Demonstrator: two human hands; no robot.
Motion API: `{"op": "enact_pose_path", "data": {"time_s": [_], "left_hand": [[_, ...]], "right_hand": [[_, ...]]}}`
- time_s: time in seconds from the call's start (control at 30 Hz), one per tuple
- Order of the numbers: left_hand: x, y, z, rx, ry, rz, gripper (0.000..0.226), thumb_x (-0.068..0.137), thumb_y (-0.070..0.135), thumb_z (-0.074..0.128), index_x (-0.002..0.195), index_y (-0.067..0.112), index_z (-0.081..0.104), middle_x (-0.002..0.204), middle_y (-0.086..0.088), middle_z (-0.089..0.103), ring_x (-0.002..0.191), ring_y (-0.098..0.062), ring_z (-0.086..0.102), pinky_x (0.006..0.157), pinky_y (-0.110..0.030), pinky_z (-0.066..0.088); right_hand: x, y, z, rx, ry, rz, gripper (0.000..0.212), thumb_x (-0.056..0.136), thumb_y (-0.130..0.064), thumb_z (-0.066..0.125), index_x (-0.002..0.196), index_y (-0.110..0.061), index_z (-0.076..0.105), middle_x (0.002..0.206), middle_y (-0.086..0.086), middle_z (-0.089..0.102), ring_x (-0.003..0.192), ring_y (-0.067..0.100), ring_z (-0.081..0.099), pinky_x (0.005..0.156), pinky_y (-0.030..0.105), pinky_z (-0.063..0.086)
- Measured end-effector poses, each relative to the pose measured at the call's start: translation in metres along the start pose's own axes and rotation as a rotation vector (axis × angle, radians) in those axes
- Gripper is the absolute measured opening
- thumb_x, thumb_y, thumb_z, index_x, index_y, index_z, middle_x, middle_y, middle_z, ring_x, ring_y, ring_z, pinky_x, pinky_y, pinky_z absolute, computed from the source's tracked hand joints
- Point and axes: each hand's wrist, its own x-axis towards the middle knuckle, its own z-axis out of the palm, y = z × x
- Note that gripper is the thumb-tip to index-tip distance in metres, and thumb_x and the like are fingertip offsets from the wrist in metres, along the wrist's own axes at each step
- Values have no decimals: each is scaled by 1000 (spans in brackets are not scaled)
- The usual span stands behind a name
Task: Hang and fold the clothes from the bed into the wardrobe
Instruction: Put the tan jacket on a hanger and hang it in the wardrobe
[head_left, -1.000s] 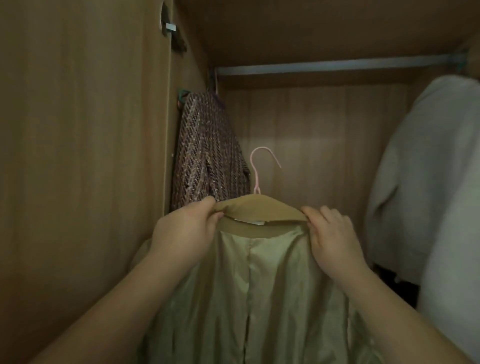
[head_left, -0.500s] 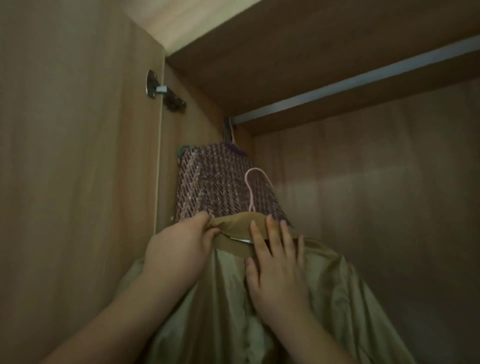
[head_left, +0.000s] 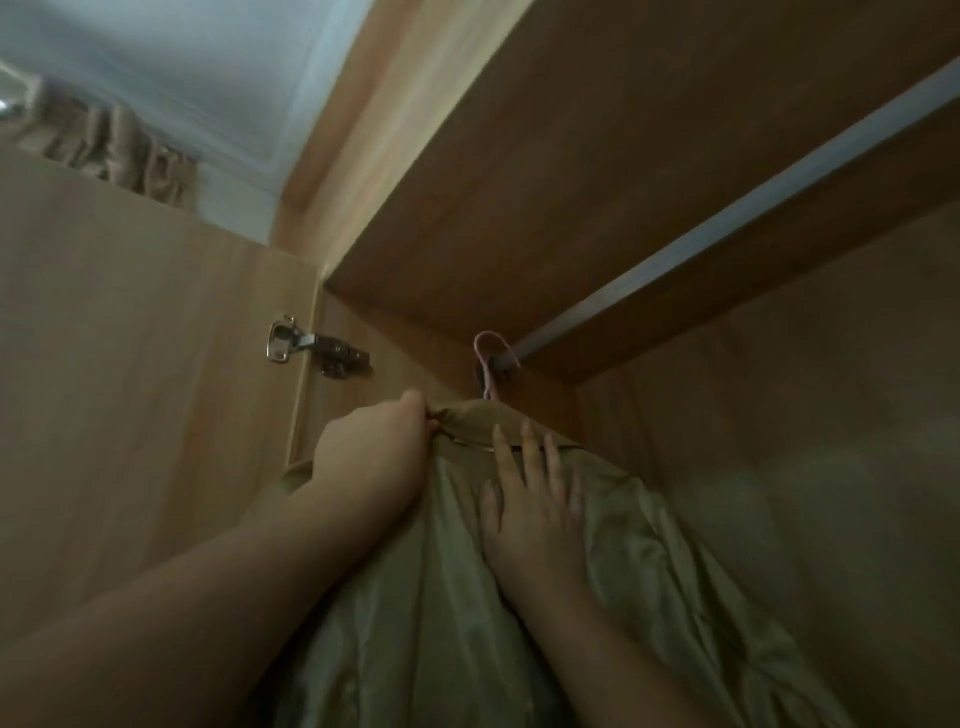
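The olive garment was held high inside the wardrobe, with its pink hanger hook seen at the end of the rail. Its collar was pinched by the left hand. The right hand was laid flat on the lining, fingers spread.

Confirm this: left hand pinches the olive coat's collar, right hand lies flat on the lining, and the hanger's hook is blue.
Wrong on one point: the head view shows the hanger hook is pink, not blue. The left hand does pinch the olive coat at its collar, and the right hand lies flat on the lining.
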Motion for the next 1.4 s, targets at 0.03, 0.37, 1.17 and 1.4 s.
{"op": "enact_pose_path", "data": {"time_s": [0.03,0.37,1.17,1.4], "left_hand": [[12,1,3,14,-2,-10,23,103,41,37,87,24,42,71,6,49,63,-19,51,59,-36,43],[87,16,45,66,-44,-76,17,98,19,35,86,22,47,78,2,50,73,-23,53,66,-36,42],[-106,41,50,-342,-178,334,65,91,50,22,153,35,25,161,3,27,149,-19,18,124,-44,9],[-194,49,19,-677,-219,348,63,93,46,42,153,36,26,159,7,33,147,-15,26,124,-42,11]], "right_hand": [[14,3,4,15,-16,-8,66,93,-55,9,157,-38,11,167,-4,6,153,23,6,119,58,13],[95,28,58,144,-151,53,56,104,-50,21,156,-42,3,167,-7,-1,153,20,-1,119,51,13],[-61,77,-28,-187,-296,96,73,89,-52,13,156,-26,27,162,5,28,150,24,22,123,40,18],[-171,19,-127,-456,-336,263,68,89,-47,22,155,-30,22,163,0,24,149,25,18,120,45,24]]}}
